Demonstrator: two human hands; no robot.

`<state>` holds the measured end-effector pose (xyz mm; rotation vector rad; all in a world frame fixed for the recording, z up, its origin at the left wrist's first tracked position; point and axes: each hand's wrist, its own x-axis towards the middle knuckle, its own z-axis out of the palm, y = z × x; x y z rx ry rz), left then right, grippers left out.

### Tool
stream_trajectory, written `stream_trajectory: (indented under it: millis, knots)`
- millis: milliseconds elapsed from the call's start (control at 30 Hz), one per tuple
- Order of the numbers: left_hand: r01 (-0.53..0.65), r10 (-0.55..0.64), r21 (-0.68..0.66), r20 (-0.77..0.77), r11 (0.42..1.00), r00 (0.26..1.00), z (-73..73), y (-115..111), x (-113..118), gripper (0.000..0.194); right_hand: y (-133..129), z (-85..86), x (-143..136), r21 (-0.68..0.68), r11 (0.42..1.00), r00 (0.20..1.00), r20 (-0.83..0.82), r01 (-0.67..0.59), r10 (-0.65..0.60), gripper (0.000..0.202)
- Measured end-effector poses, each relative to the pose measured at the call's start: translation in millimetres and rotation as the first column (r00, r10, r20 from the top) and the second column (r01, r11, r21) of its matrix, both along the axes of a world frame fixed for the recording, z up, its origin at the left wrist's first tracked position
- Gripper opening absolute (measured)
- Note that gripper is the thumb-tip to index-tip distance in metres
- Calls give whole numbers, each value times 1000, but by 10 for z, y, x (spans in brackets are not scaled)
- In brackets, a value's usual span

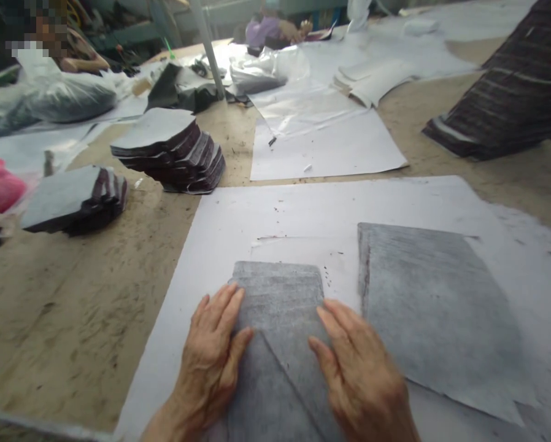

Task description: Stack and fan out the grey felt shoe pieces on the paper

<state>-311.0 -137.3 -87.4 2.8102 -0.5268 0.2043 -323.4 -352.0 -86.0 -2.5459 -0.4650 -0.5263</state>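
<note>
Garment workshop: stacks of cut fabric pieces [174, 150] on a paper-covered worktable [73, 307].

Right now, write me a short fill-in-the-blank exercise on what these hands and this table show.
1. The left hand and right hand both lie flat on a ____ fabric piece.
2. That piece rests on a sheet of white ____.
3. A larger grey piece lies to the ____ of the hands.
4. The stacks of cut pieces sit on the ____ side.

Missing words: grey; paper; right; left
</note>
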Motion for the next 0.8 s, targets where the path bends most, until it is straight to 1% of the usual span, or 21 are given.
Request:
stream_trajectory:
  millis: [67, 100, 167, 233, 333, 400, 500, 567, 633, 700, 733, 800]
  knots:
    - [-5, 5, -38, -2, 999, 1000, 15, 52, 172, 40, -37, 29, 215, 8, 1000, 999, -36, 31, -30, 26]
    - [6, -6, -38, -20, 999, 1000, 17, 71, 251, 40, -52, 29, 316, -9, 1000, 997, -68, 23, -23, 29]
    - [34, -36, -34, -75, 999, 997, 18, 93, 382, 39, -70, 19, 481, -53, 999, 991, -137, -2, -5, 43]
    - [22, -29, -46, -164, 999, 986, 26, 97, 472, 39, -72, 20, 575, -87, 996, 981, -194, -15, -2, 52]
    - [-58, 24, -97, -320, 994, 947, 58, 78, 548, 38, -58, 48, 609, -84, 996, 967, -254, -7, -15, 51]
    - [-130, 73, -127, -380, 983, 922, 87, 66, 569, 33, -51, 62, 601, -38, 999, 953, -300, 28, -38, 44]
    - [-240, 163, -127, -436, 962, 885, 127, 74, 556, 25, -56, 63, 598, 40, 987, 891, -436, 156, -123, 33]
    - [-332, 239, -109, -494, 937, 836, 147, 95, 518, 26, -61, 69, 608, 38, 972, 839, -513, 231, -179, 27]
    - [-410, 296, -94, -551, 907, 781, 159, 119, 465, 31, -58, 93, 616, 20, 966, 817, -538, 260, -209, 25]
    - [-452, 320, -88, -587, 887, 743, 160, 136, 410, 36, -45, 134, 609, 16, 961, 802, -555, 276, -221, 23]
    - [-458, 322, -92, -591, 884, 740, 156, 141, 386, 37, -35, 156, 598, 11, 955, 781, -578, 298, -237, 21]
    - [-454, 320, -110, -565, 884, 761, 144, 144, 355, 38, -15, 191, 559, -20, 939, 720, -636, 343, -277, 17]
